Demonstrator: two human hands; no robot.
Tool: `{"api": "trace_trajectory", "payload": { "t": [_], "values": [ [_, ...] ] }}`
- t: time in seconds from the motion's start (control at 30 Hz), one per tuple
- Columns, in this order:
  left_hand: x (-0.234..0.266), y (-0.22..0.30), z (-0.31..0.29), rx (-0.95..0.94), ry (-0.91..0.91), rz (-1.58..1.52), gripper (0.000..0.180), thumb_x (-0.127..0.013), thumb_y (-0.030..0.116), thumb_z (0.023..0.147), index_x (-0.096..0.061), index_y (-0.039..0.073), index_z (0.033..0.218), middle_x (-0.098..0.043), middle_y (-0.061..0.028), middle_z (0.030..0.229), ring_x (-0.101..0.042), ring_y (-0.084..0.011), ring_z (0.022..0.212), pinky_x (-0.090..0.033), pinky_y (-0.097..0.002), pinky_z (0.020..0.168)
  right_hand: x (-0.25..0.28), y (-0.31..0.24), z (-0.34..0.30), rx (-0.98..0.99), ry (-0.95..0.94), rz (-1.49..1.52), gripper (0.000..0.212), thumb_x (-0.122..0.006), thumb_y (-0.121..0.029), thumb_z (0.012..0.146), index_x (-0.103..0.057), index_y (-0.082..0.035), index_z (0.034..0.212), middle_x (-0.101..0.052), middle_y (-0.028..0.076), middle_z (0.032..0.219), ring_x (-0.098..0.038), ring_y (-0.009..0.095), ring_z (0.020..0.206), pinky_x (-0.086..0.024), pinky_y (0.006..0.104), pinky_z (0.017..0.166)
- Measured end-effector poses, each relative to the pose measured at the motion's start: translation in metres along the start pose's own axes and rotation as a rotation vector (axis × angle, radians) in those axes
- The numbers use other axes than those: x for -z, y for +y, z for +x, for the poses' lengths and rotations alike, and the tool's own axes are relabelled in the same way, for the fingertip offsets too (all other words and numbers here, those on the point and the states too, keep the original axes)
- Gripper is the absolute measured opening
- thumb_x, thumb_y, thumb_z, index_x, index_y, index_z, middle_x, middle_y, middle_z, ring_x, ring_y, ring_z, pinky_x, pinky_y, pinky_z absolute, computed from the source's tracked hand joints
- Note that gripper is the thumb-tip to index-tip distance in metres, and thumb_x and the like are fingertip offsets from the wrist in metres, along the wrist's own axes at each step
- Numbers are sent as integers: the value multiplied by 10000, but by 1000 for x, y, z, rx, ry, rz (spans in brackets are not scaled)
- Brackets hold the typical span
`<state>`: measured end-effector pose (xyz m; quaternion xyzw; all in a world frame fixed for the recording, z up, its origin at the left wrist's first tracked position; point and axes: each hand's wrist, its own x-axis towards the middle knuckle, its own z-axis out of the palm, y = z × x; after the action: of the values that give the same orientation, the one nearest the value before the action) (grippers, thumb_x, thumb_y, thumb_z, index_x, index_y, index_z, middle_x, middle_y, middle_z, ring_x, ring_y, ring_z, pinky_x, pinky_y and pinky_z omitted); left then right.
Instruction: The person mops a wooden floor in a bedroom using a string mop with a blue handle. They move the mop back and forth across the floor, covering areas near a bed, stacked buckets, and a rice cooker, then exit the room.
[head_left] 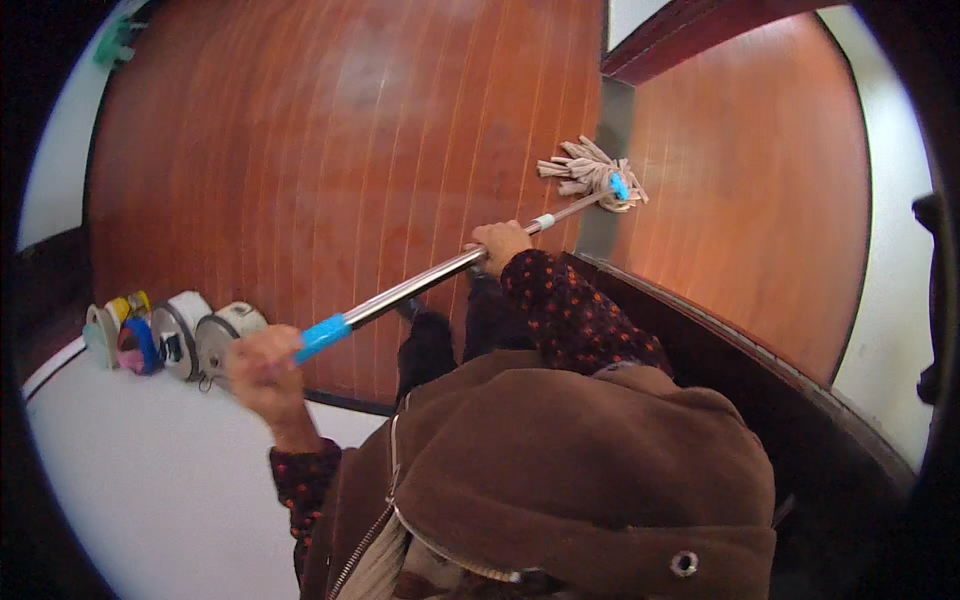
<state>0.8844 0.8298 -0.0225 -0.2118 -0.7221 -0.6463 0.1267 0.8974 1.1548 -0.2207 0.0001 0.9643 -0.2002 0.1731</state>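
A mop (pixel 430 277) with a silver pole slants across the view from lower left to upper right. My left hand (pixel 268 372) is wrapped round the blue grip at the pole's near end. Farther along, my right hand (pixel 500 246) closes round the metal pole, just short of a white collar. The beige strand mop head (pixel 590 172), with a blue fitting, lies on the floor across the grey doorway strip (pixel 603 228). Its strands fan out to the left.
Reddish wood-plank floor (pixel 330 150) spreads ahead and continues through the doorway (pixel 740 160) on the right. A dark door frame (pixel 690 40) stands at the upper right. Several round appliances (pixel 182 330) and a blue-and-pink item (pixel 140 345) line the white wall at left.
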Motion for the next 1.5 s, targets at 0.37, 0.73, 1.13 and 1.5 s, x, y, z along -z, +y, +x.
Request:
{"api": "trace_trajectory", "payload": {
  "t": [0.37, 0.73, 1.13, 1.5],
  "values": [
    [108, 46, -38, 64, 3, -103, 344, -411, 310, 984, -505, 71, 755, -542, -74, 749, -510, -228, 701, -405, -395, 718, -44, -112, 91, 356, 4, 31, 117, -621, -234, 793, -698, -171, 855, -697, 34, 831, -676, 259, 859, -427, 465, 720],
    [122, 162, -30, -169, 378, -194, 454, -338, 277, 1019, -306, 158, 582, -245, 16, 502, -241, -129, 469, -301, -296, 505, -41, -261, 99, 593, 183, 124, 148, -730, -243, 667, -641, -208, 779, -670, -5, 810, -660, 210, 860, -426, 385, 765],
    [-30, 56, 87, 128, 133, -194, 270, -501, 214, 931, -450, 90, 697, -462, -41, 658, -463, -200, 630, -419, -362, 666, 9, -14, 81, 325, 386, 337, 137, -720, -195, 633, -621, -156, 720, -655, 49, 725, -652, 262, 750, -444, 419, 694],
    [-543, -106, 120, 296, -543, -174, 168, -546, 97, 860, -599, 21, 719, -656, -95, 806, -608, -202, 779, -468, -328, 767, 48, 504, 11, -995, 438, 95, 141, -589, -186, 836, -728, -193, 855, -672, 101, 814, -659, 285, 818, -533, 411, 725]
  ]
}}
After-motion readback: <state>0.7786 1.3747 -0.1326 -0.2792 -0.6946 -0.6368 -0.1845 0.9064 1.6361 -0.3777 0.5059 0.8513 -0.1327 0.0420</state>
